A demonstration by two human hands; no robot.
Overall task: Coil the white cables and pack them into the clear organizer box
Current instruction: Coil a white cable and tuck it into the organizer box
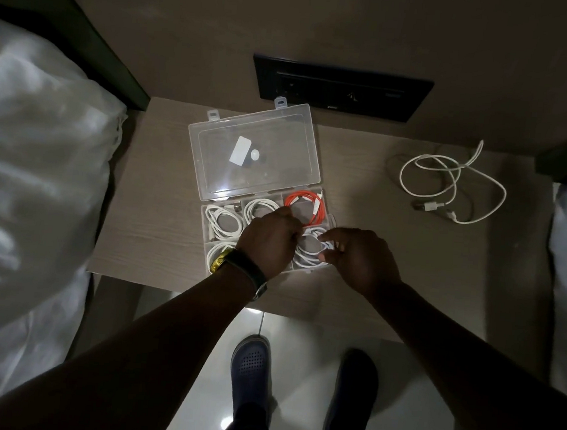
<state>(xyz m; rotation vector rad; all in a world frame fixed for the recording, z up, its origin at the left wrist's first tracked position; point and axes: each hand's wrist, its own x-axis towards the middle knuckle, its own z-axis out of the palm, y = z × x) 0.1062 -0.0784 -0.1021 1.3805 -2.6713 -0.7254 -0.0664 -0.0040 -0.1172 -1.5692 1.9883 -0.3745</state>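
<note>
- A coiled white cable is being settled into the near-right compartment of the clear organizer box, which lies open at the near middle of the bedside table; its lid is folded back on the far side.
- The left hand is closed with its fingers curled at the left edge of that coil; the right hand pinches the coil's right side between thumb and fingertips; both appear to grasp the same cable, though the exact contact of the left fingers is hidden.
- Such a cable is judged light, soft and springy; a coil is likely to uncurl once let go, so it is best held across several loops at once and pressed down until caught by the compartment walls; the plug ends are stiffer and should be tucked inside.
- Other compartments are already filled: white coils at the far left, far middle and near left; an orange cable sits at the far right.
- One loose white cable with its plug lies tangled at the far right of the table, well apart from the box; it is judged not yet coiled.
- A black wall socket panel is set behind the table; bedding lies to the left; nothing obstructs the reach to the loose cable.
</note>
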